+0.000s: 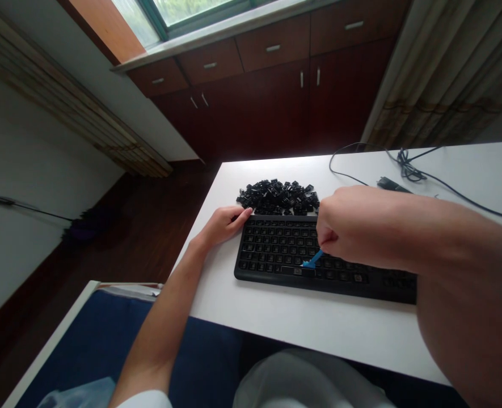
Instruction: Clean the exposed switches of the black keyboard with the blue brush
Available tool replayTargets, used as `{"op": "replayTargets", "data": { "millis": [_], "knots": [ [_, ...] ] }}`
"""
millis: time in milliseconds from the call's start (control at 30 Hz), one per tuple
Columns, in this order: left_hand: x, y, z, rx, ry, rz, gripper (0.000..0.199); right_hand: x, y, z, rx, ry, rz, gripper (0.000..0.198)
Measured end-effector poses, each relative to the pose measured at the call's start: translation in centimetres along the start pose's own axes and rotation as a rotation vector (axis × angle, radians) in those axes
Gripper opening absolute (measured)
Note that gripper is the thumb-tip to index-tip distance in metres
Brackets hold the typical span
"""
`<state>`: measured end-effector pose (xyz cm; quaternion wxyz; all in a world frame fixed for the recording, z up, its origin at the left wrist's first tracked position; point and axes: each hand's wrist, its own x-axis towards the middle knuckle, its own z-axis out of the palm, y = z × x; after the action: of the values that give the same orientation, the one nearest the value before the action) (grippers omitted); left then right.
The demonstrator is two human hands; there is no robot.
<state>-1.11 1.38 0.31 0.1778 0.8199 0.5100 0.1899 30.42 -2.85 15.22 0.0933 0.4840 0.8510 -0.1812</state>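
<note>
You have one black keyboard [271, 249] in front of you, running from the centre of the frame toward the lower right, flat on one white tabletop [340, 337]. Your right hand [331, 226], right of centre, pinches one small blue tool [313, 260] between its fingers, though most of the fingertips are hidden behind your hand. The tool slants down to the left, its end at the keyboard's lower rows, just above the long slot. Your right forearm covers part of the keyboard's right side. Your left hand [227, 222], left of centre, lies at the keyboard's upper left corner with its fingers curled close together and the thumb reaching to that corner; you cannot tell from here whether they grip the edge.

Just above the keyboard sits one heap of loose black keycaps [278, 197], too many and too overlapped to count. The keyboard shows rows of bare square key positions; any marking on it or on the caps is too small to read.

At the right of the frame, on the same surface, you see a black cable [412, 170] bundled at one spot and one small dark object [391, 184] near it. Across the top stands a brown cabinet [251, 102] with four drawer handles and four door handles in view. Two curtains hang, one upper left, one upper right.
</note>
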Motion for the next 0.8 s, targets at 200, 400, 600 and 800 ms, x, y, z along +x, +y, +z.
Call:
{"op": "replayTargets", "data": {
  "millis": [200,400,600,800],
  "knots": [
    [0.07,0.16,0.01,0.003,-0.004,-0.017,0.046,0.33,-0.59,-0.18,-0.037,-0.005,-0.056,0.01],
    [0.11,0.25,0.02,0.005,0.004,-0.01,0.046,-0.31,-0.27,0.02,-0.021,0.001,-0.097,0.012],
    [0.2,0.27,-0.04,0.003,0.007,-0.012,0.047,-0.36,-0.34,0.05,-0.016,-0.081,-0.119,0.013],
    [0.21,0.22,0.0,0.004,-0.003,-0.018,0.046,-0.26,-0.02,0.19,-0.003,-0.067,-0.14,0.006]
  ]
}}
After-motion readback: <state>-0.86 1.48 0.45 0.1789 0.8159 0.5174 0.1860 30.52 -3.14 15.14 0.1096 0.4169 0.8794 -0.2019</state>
